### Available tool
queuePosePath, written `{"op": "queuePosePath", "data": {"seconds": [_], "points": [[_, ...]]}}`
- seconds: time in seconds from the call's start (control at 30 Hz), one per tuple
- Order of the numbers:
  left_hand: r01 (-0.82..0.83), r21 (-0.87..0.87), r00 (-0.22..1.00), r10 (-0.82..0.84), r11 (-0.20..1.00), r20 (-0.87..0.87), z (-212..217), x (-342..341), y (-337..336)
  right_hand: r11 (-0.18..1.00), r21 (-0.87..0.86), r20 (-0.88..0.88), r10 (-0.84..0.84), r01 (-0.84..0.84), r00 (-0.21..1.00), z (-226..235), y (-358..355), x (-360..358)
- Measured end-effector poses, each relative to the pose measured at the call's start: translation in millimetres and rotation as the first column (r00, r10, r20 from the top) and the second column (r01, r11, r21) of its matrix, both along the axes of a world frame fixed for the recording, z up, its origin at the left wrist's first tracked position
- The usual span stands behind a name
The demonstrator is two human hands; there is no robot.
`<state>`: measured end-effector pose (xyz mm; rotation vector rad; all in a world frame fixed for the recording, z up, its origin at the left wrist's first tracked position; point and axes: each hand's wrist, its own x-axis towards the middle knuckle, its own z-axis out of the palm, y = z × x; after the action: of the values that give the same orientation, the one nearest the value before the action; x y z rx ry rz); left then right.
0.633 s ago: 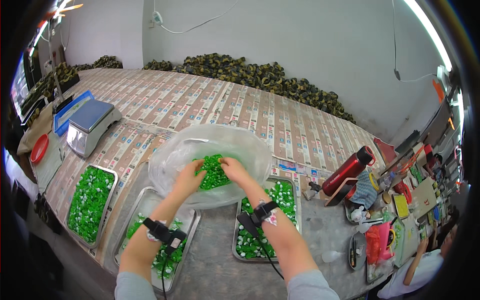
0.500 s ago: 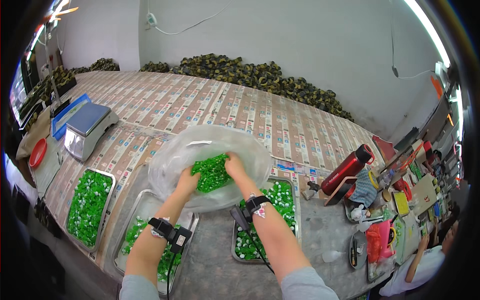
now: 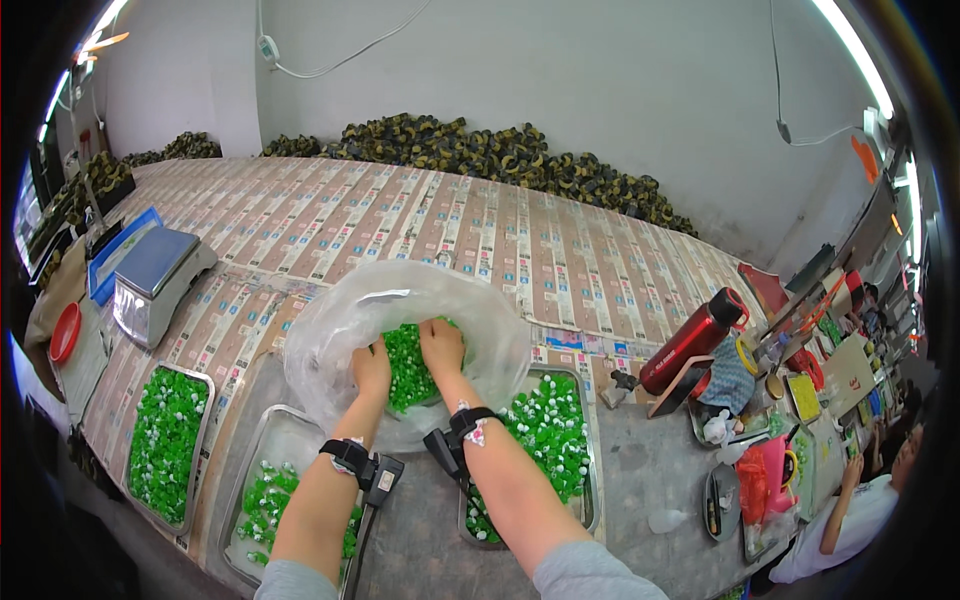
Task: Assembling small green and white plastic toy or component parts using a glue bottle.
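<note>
Here both hands (image 3: 372,365) (image 3: 441,345) buried in green pieces (image 3: 405,365), bag (image 3: 330,330) mouth upward.

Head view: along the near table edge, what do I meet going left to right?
Red bowl → tray full of green pieces → half-empty tray → left hand → right hand → tray right of the arms → red bottle.

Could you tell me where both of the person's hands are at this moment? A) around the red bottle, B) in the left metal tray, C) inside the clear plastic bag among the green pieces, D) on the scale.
C: the left hand and the right hand are both sunk into the green pieces inside the clear plastic bag.
</note>
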<state>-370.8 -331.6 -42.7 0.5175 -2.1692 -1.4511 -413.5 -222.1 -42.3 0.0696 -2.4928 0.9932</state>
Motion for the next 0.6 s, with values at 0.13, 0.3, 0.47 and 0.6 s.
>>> {"op": "queuePosePath", "data": {"seconds": [0.13, 0.3, 0.47, 0.6], "points": [[0.015, 0.217, 0.996, -0.033, 0.976, 0.082, 11.4, -1.5, 9.1, 0.907, -0.416, 0.235, 0.182, -0.070, 0.955, 7.1, -16.5, 10.0], [0.072, 0.682, 0.997, -0.032, 0.727, -0.071, 6.8, -5.1, 15.1, -0.007, -0.994, 0.100, 0.428, 0.114, 0.898, -10.4, -20.0, 8.0], [0.185, 0.794, 0.982, -0.072, 0.579, -0.176, 27.8, 3.7, 22.8, -0.301, -0.942, 0.011, 0.416, 0.149, 0.909, 17.8, -18.3, 27.1], [0.186, 0.776, 0.979, -0.051, 0.603, -0.195, 39.7, 10.7, 26.1, -0.247, -0.966, -0.024, 0.368, 0.073, 0.930, 22.9, -19.6, 32.3]]}}
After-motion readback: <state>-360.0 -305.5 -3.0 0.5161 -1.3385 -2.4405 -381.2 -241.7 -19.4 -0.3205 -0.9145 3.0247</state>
